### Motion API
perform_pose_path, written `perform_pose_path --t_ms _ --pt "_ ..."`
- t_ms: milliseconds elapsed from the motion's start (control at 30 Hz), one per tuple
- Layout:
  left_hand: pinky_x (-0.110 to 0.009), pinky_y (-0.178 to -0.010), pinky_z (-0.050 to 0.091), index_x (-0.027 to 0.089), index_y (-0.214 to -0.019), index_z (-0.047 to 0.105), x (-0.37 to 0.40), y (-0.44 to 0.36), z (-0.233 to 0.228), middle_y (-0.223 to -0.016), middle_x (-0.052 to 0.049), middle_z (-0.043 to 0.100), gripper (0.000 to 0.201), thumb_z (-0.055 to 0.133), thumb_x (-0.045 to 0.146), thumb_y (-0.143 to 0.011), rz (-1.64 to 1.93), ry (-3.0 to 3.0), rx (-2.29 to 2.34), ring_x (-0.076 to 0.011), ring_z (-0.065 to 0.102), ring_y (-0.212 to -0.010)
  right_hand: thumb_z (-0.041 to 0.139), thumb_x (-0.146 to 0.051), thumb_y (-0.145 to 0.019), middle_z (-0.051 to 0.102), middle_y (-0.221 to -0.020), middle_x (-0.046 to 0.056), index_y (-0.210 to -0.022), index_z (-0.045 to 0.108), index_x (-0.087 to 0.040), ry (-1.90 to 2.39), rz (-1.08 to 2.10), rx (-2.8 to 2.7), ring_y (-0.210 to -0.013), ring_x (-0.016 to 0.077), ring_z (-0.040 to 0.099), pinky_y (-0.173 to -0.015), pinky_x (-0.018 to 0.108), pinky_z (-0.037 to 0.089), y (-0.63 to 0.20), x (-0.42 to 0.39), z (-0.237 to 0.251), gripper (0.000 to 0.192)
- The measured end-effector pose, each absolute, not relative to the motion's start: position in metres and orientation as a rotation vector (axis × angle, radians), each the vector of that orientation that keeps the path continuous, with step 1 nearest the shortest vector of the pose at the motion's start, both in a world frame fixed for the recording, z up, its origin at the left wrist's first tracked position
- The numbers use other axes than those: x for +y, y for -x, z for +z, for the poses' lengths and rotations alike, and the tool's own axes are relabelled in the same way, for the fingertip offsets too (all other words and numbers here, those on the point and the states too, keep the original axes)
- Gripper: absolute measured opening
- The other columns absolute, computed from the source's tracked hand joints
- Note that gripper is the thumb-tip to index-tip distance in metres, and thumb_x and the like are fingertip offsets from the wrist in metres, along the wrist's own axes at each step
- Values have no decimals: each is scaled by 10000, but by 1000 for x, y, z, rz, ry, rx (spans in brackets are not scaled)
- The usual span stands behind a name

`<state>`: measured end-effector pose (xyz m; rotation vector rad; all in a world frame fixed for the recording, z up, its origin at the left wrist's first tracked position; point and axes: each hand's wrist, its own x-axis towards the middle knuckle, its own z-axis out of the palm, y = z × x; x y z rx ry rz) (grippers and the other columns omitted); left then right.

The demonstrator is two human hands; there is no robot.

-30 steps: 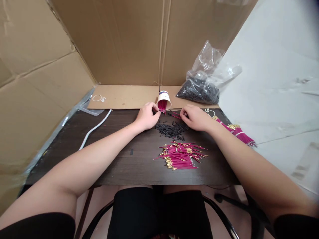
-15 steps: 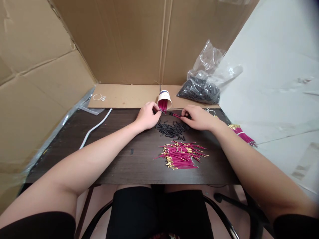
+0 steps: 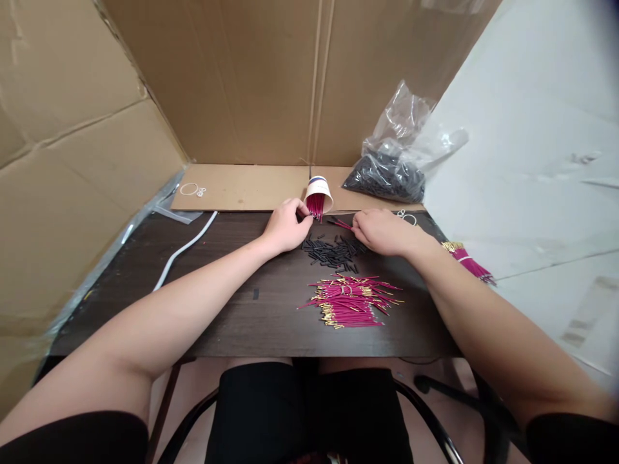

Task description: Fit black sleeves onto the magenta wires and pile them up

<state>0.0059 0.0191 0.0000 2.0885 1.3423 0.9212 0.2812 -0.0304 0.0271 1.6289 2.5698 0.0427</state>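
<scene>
My left hand (image 3: pixel 285 227) rests curled on the dark table (image 3: pixel 227 309), fingertips at the mouth of a tipped paper cup (image 3: pixel 318 191) filled with magenta wires. My right hand (image 3: pixel 382 231) pinches a magenta wire (image 3: pixel 341 223) whose end sticks out to the left. Between the hands lies a scatter of short black tubes (image 3: pixel 333 251). Nearer to me sits a loose pile of magenta wires with gold tips (image 3: pixel 352 301). Whether the left fingers pinch anything is hidden.
A clear plastic bag of black tubes (image 3: pixel 387 174) leans at the back right. A banded bundle of magenta wires (image 3: pixel 467 261) lies at the right edge. A white cable (image 3: pixel 186 248) and rubber bands (image 3: pixel 191 189) lie at left. Cardboard walls (image 3: pixel 251 77) surround the table.
My right hand has shifted slightly left and back with the wire, covering more of the bundle at right. The left hand has stayed in place.
</scene>
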Motion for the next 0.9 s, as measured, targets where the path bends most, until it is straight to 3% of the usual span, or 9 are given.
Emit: perform_pose_path --t_ms 633,900 --pt "-386 -911 518 179 -916 669 20 -5 -2 -1021 -93 724 89 755 162 -917 926 -2085 1322 -216 622 -911 468 -292 -1106 723 -1052 172 -999 587 -192 -1647 -42 2672 -916 315 650 -837 436 402 -290 -30 18 188" --pt "-359 -836 493 172 -910 685 17 -5 0 -992 -84 741 67 748 150 -914 965 -2052 1313 -189 597 -830 492 -291 -1069 686 -990 130 -974 538 -220 -1686 -429 2930 -846 264 593 -816 413 445 -283 -38 28 128"
